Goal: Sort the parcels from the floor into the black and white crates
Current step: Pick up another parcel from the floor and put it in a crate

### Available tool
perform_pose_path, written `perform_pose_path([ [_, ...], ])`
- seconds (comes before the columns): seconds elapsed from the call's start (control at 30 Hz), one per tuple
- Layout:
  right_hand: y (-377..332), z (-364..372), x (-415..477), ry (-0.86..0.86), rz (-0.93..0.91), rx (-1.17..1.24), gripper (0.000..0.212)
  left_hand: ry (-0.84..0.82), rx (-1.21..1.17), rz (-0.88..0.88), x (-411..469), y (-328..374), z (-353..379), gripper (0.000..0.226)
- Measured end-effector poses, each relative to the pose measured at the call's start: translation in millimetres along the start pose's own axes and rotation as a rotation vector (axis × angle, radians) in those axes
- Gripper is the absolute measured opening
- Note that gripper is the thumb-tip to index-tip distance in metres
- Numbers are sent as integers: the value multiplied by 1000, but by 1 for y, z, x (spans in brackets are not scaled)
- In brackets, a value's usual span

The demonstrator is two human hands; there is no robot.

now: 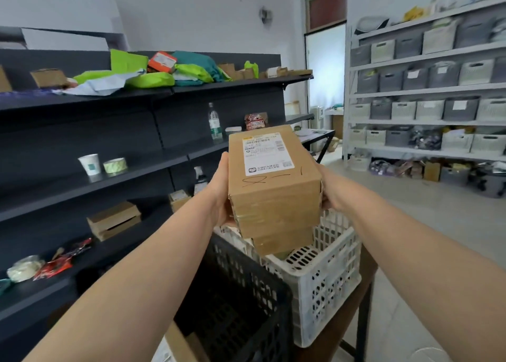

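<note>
Above one black crate (241, 293) and one white crate (324, 290), the left hand (221, 192) and right hand (327, 193) grip one labelled parcel (271, 186).

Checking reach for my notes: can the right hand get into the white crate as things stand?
Probably yes: the right hand, gripping the cardboard box, is just above the white crate, whose open top has nothing across it but that box.

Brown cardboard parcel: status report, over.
Left hand and right hand both gripping brown cardboard parcel. Held over white plastic crate. Second brown box directly beneath.
</note>
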State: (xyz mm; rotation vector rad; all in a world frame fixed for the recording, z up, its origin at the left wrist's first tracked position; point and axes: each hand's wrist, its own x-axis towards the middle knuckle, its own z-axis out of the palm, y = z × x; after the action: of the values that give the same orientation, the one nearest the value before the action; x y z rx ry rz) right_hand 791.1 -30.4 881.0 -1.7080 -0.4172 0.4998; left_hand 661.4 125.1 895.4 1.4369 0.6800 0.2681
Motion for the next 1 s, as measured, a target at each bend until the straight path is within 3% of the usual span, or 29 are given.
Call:
perform_pose_path([
  [0.23,27,-39,83,-8,118,7,55,21,-48,-147,79,-19,47,102],
  [0.6,88,-33,166,-371,286,-142,35,315,-50,-341,120,-62,64,106],
  [0.83,69,-3,186,-563,282,-88,48,489,-177,-260,108,-59,54,94],
  [1.0,55,33,177,-672,215,-98,52,520,-276,-160,75,-51,34,88],
])
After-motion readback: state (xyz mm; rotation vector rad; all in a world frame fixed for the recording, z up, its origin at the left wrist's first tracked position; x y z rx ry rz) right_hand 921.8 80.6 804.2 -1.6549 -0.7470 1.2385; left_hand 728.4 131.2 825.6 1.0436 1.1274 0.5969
